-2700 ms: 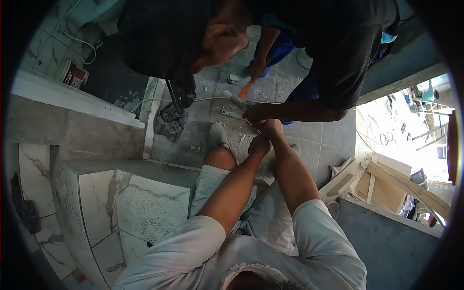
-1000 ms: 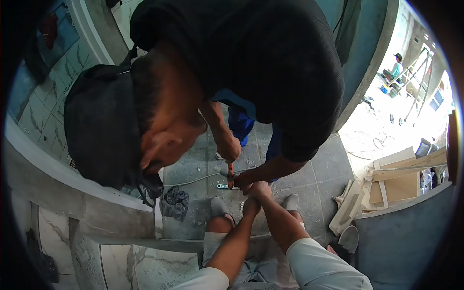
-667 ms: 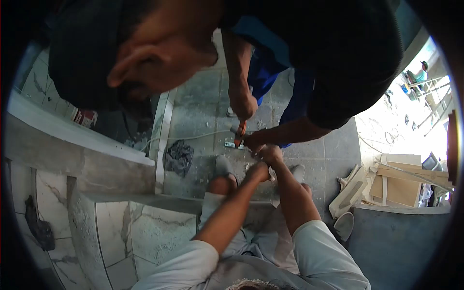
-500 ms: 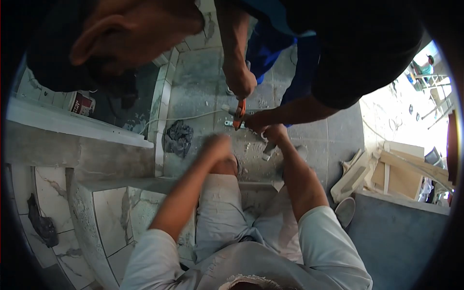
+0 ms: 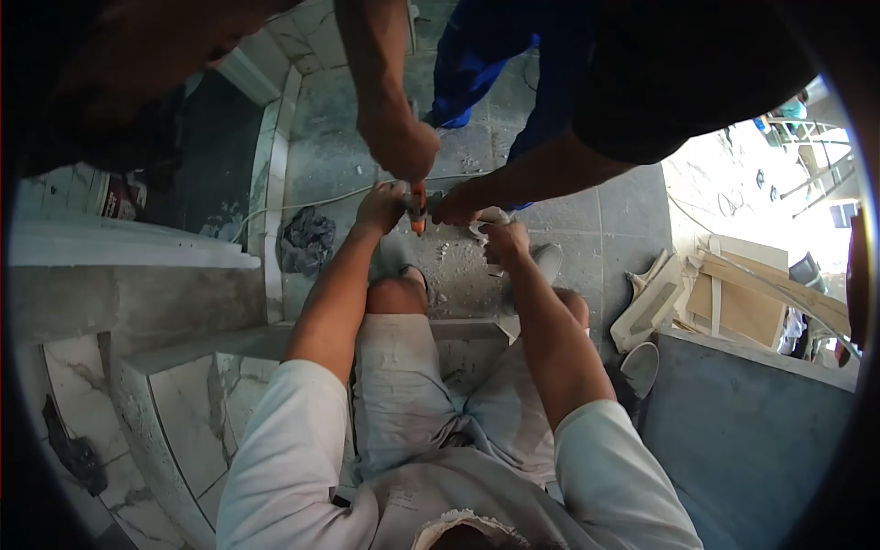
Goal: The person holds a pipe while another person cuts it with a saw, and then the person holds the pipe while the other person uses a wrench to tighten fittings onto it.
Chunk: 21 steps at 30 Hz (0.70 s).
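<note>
My left hand [image 5: 380,207] is closed at the near side of an orange tool [image 5: 418,211], on the end of a greyish piece I cannot make out clearly. My right hand [image 5: 507,240] is also closed, next to a pale grey piece [image 5: 495,216]; what lies inside its fingers is mostly hidden. Between my hands, a co-worker's upper hand [image 5: 403,151] grips the orange tool from above. The co-worker's other hand [image 5: 456,202] presses close to the middle of the work, between the tool and my right hand.
Light rubble [image 5: 446,266] is scattered over the grey tiled floor [image 5: 573,215]. A crumpled dark bag [image 5: 308,240] lies at left, with a pale cable [image 5: 344,194] running past it. Boards [image 5: 747,298] lean at right beside a grey block [image 5: 733,412]. A marble-look tiled step [image 5: 188,412] stands at left.
My left hand has risen from near my knee to the orange tool and closed there. My right hand, the co-worker's hands and the tool appear shifted up and left as the view moved.
</note>
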Available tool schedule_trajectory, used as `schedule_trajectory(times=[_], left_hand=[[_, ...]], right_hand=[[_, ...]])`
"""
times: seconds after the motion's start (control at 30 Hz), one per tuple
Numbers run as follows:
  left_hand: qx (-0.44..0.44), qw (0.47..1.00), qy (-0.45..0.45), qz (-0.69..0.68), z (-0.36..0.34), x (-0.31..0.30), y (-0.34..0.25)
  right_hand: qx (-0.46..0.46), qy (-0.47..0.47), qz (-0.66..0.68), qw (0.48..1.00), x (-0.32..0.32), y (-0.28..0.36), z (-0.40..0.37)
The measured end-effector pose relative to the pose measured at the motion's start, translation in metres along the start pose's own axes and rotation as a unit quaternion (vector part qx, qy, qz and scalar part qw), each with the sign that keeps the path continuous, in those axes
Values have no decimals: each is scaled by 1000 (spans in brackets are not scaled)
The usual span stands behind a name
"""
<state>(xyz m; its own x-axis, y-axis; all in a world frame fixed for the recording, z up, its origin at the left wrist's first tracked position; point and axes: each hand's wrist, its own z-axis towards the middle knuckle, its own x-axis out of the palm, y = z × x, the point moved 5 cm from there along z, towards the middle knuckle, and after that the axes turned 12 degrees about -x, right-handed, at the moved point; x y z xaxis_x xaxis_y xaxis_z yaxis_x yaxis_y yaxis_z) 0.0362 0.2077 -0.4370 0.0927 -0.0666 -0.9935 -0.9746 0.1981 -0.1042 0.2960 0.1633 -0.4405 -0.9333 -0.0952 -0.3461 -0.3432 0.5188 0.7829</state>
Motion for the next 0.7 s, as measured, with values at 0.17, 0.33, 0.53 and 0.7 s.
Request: schedule_trajectory(times=[0.17, 0.33, 0.53, 0.7], left_hand=[[-18, 997, -70, 7, -7, -6, -5], [-98, 974, 202, 37, -83, -106, -74], [37, 983, 175, -35, -73, -82, -163], [-43, 989, 135, -47, -46, -18, -179]], right_hand=[[81, 14, 192, 978, 21, -14, -7], [63, 3, 232, 971, 20, -27, 5], [23, -41, 182, 982, 2, -18, 1], [55, -11, 158, 986, 9, -35, 1]])
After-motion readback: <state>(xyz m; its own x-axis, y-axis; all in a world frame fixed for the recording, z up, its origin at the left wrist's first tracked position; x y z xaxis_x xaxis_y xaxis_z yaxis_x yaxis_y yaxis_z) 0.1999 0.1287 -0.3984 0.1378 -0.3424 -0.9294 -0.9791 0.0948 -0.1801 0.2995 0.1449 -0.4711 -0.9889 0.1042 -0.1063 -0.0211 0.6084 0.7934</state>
